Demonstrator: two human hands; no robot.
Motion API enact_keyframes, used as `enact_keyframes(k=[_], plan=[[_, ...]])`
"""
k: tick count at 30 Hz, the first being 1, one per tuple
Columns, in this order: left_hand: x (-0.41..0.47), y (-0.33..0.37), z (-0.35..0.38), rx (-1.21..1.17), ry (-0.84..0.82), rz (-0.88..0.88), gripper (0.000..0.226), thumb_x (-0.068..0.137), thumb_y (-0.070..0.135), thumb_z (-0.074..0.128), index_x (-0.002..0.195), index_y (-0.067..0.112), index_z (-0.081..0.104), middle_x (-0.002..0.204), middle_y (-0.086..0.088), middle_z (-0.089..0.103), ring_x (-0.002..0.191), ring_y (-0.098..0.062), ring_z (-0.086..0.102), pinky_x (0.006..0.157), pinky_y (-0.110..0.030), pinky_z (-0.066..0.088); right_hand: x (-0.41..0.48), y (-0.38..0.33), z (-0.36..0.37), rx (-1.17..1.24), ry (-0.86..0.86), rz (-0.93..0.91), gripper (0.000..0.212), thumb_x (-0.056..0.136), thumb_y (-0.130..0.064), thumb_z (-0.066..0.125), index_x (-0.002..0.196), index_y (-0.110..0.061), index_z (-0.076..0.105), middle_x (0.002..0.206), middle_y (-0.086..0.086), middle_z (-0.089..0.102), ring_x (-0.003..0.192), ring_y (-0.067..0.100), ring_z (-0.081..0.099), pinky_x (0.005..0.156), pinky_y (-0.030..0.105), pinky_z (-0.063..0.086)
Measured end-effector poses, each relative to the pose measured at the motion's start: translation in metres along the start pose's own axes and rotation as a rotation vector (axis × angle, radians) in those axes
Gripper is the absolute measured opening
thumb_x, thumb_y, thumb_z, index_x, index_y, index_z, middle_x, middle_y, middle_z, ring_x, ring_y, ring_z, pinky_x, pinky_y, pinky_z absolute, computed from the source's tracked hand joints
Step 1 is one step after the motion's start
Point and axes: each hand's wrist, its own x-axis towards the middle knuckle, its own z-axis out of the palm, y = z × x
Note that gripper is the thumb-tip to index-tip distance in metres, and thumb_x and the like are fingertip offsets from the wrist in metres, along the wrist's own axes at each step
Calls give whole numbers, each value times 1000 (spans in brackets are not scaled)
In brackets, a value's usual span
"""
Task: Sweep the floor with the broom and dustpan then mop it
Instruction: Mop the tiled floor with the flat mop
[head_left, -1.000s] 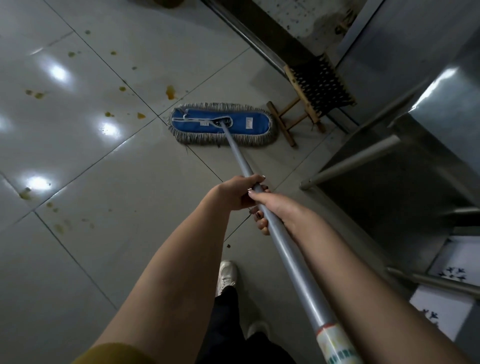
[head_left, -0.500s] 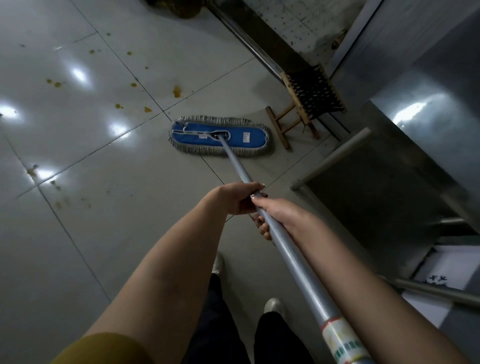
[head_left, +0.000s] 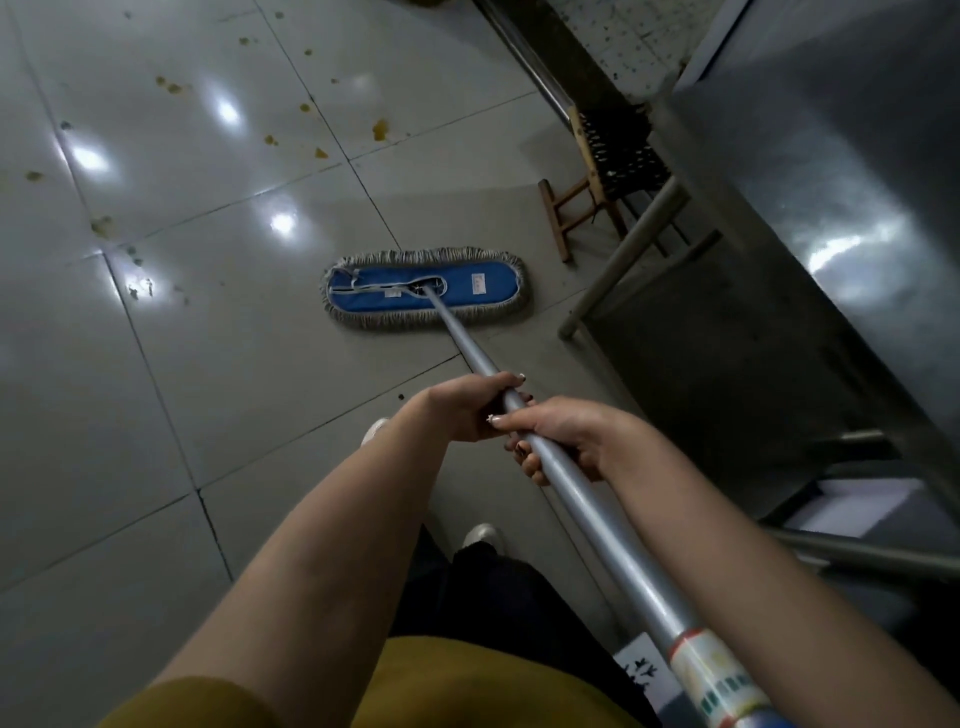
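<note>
Both hands are closed round the mop handle (head_left: 597, 525) near the middle of the frame. The left hand (head_left: 460, 410) is the further one down the pole, its fingers curled over the top. The right hand (head_left: 563, 441) touches it just behind, fingers wrapped underneath and thumb on top of the metal. From that grip the pole runs up and left to the mop head (head_left: 423, 288). It lies flat on the tiled floor (head_left: 208, 389) at centre frame, well ahead of the hands and a little to their left, a blue pad ringed by a grey fringe.

Mopping looks to be the step in hand, and most of the dirt is not yet reached. Yellow-brown spots (head_left: 381, 130) are scattered over the tiles in the upper left and upper middle of the frame, beyond the pad. To do it well, I would hold the pad flat under even pressure and push it across those spots in overlapping passes. A wooden stool (head_left: 579, 213) and a steel table leg (head_left: 623, 254) stand just right of the pad, so a wide stroke could knock its right end against them.
</note>
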Motion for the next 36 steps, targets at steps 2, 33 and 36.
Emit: enact_keyframes(k=[2,33,36], plan=[[-1,-11,8,-86,-25,11,27,92,30,51,73,13,59,58,2,67,51,-9,65,48,-17,52,-6,11,-6,25,-28,-7,23,92,-21,60,77,-8,50,45,-1,49,30,7,48,34,15,43],[40,256,-82,-387,82,140,32,96,30,47,75,6,47,46,-3,55,37,-12,58,42,-18,51,109,-266,-21,198,7,52,32,99,-26,47,73,-9,39,29,-2,38,19,3,32,26,7,30],[36,302,-100,-372,115,142,31,97,29,46,77,6,47,58,-3,53,43,-12,57,41,-17,50,123,-316,-19,166,17,43,32,99,-25,48,73,-8,40,29,-2,38,19,4,33,26,8,31]])
